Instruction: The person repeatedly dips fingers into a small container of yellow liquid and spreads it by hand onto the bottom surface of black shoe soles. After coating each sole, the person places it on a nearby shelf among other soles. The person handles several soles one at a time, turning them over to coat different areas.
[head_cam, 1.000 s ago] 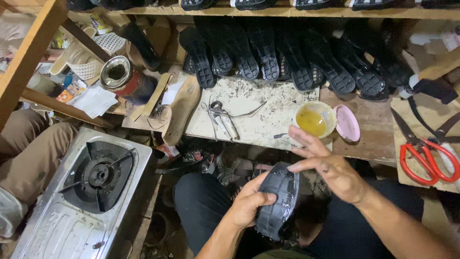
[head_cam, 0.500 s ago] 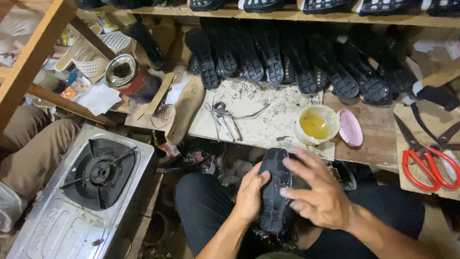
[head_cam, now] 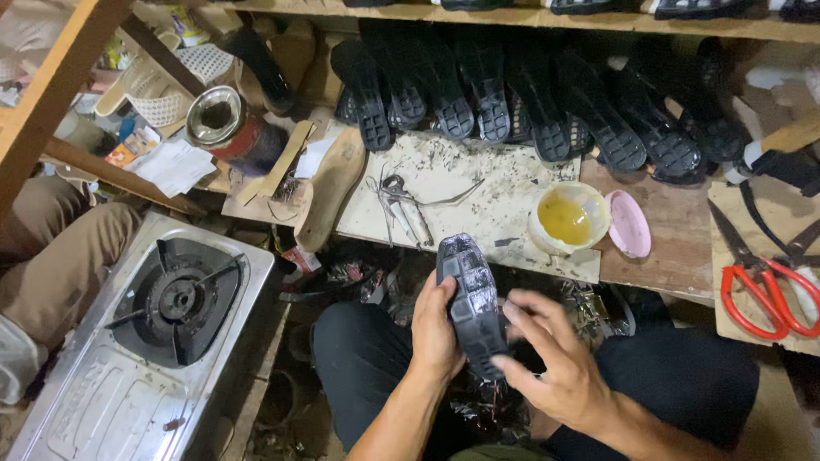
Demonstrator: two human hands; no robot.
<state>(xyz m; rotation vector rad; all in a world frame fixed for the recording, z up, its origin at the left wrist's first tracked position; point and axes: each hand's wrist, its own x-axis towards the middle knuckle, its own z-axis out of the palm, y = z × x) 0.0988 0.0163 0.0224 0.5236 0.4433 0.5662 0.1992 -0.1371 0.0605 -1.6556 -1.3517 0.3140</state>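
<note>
A black rubber shoe sole [head_cam: 468, 290] stands on end over my lap, tread side facing up. My left hand [head_cam: 437, 329] grips its left edge. My right hand [head_cam: 555, 363] presses its lower right side, fingers spread across the tread. Just beyond the sole, on the worn workboard [head_cam: 478, 201], sits a white tub of yellow glue [head_cam: 568, 218] with its pink lid [head_cam: 629, 224] beside it.
A row of black soles [head_cam: 512, 98] leans against the shelf behind the board. Pliers and wire [head_cam: 406, 205] lie on the board. Red-handled scissors [head_cam: 764, 286] rest at right. A steel gas stove [head_cam: 145, 341] stands at left, beside another person's knee [head_cam: 51, 256]. An open tin [head_cam: 226, 124] stands behind.
The sole has been turned more upright and lifted a little. My right hand slid from near the glue tub down onto the sole's lower right side.
</note>
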